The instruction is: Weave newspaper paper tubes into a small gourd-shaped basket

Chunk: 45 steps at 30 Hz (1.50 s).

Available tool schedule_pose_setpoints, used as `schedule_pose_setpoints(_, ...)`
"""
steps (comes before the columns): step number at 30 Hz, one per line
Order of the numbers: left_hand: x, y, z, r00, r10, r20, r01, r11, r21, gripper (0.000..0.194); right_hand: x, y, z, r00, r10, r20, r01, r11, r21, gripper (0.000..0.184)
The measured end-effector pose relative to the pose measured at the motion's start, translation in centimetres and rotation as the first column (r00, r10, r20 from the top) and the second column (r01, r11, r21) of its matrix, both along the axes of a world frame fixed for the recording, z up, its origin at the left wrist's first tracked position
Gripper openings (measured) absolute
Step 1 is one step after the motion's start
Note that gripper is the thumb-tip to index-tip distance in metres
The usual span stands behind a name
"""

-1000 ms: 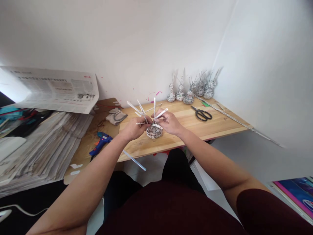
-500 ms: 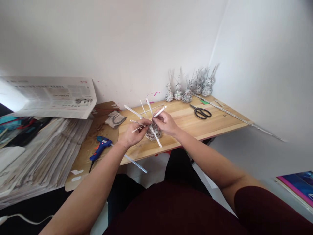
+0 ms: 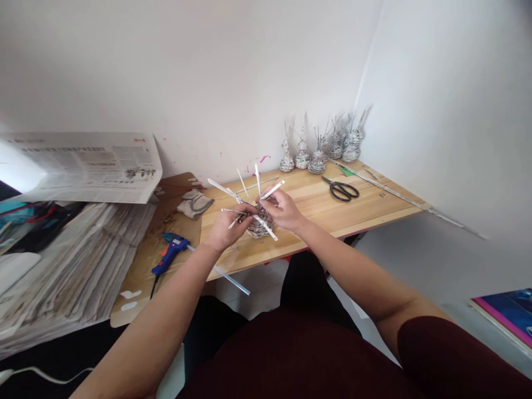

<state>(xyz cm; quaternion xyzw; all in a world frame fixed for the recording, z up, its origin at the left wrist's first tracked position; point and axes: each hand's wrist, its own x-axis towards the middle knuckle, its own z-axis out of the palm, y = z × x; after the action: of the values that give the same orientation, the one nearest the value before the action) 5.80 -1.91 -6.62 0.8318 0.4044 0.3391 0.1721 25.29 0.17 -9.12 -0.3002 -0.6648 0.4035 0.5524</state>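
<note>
Pinching with both hands. Right hand (image 3: 282,209): thumb and forefinger closed on a white paper tube (image 3: 275,189), which angles up and away to the right. Left hand (image 3: 226,227): fingers and thumb closed on the left side of the woven paper piece (image 3: 256,230), near its top; exact fingertip contact hidden by the hand and the tubes.

Landmark is the wooden board (image 3: 374,208). Woven paper piece is over the board's front part, left of its middle, between the hands. Loose-ended spokes (image 3: 224,190) fan out of its top; one crosses its front, angling down to the right.

Handling, my read: very light, low slip, dry paper grip. Woven wall looks fairly stiff but would dent if squeezed hard. Tubes likely stiff lengthwise, easy to crease sideways, and a crease won't come out. Hold the body low on the wall; take tubes close to the weave, not by the tips, light pinch only.

Further out: scissors (image 3: 332,184) on the board's right half. Gourd-shaped pieces (image 3: 317,162) along the board's back edge. Cloth (image 3: 195,204) at the board's left edge. Glue gun (image 3: 170,254) just left of the board, its glue stick (image 3: 230,280) running past the front left corner.
</note>
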Motion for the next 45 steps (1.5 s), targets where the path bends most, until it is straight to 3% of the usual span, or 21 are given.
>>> schedule_pose_setpoints(11, 1.1, 0.5, -1.6, 0.951, 0.089, 0.296, -0.060, 0.993, -0.106, 0.020, -0.5, 0.0, -0.6, 0.994, -0.112, 0.018, 0.111, 0.993, 0.032, 0.012)
schedule_pose_setpoints(16, 1.6, 0.4, -0.8, 0.952, 0.165, 0.258, -0.148, 0.985, -0.087, 0.022, -0.6, 0.2, -0.5, 0.991, -0.132, 0.015, 0.132, 0.991, 0.009, 0.013)
schedule_pose_setpoints(22, 2.2, 0.1, 0.9, 0.962, 0.256, 0.095, -0.249, 0.965, -0.077, 0.022, -0.5, 0.6, -0.7, 0.992, -0.124, 0.032, 0.125, 0.992, -0.021, 0.016)
schedule_pose_setpoints(29, 2.3, 0.7, 0.1, 0.956, 0.258, 0.140, -0.243, 0.963, -0.114, 0.024, 0.0, 0.0, 0.0, 0.986, -0.164, 0.017, 0.164, 0.986, -0.004, 0.017)
schedule_pose_setpoints(32, 2.4, 0.7, 0.2, 0.954, 0.268, 0.132, -0.251, 0.959, -0.131, 0.025, 0.8, -1.2, 0.4, 0.951, -0.308, -0.013, 0.308, 0.951, 0.037, 0.019)
schedule_pose_setpoints(34, 2.6, 0.6, 0.6, 0.955, 0.272, 0.118, -0.254, 0.955, -0.150, 0.024, 1.2, -2.1, 0.6, 0.926, -0.375, 0.029, 0.371, 0.923, 0.097, 0.016)
schedule_pose_setpoints(38, 3.1, 0.2, 1.3, 0.960, 0.263, 0.098, -0.246, 0.956, -0.159, 0.022, 1.0, -2.9, 0.4, 0.941, -0.284, 0.183, 0.266, 0.957, 0.117, 0.011)
schedule_pose_setpoints(42, 3.3, -0.2, 1.4, 0.964, 0.252, 0.080, -0.243, 0.964, -0.111, 0.021, 0.6, -2.4, 0.2, 0.924, -0.286, 0.253, 0.278, 0.958, 0.069, 0.009)
schedule_pose_setpoints(45, 3.2, -0.4, 1.1, 0.967, 0.232, 0.106, -0.222, 0.970, -0.094, 0.021, 0.6, -2.1, 0.4, 0.903, -0.305, 0.303, 0.279, 0.952, 0.126, 0.010)
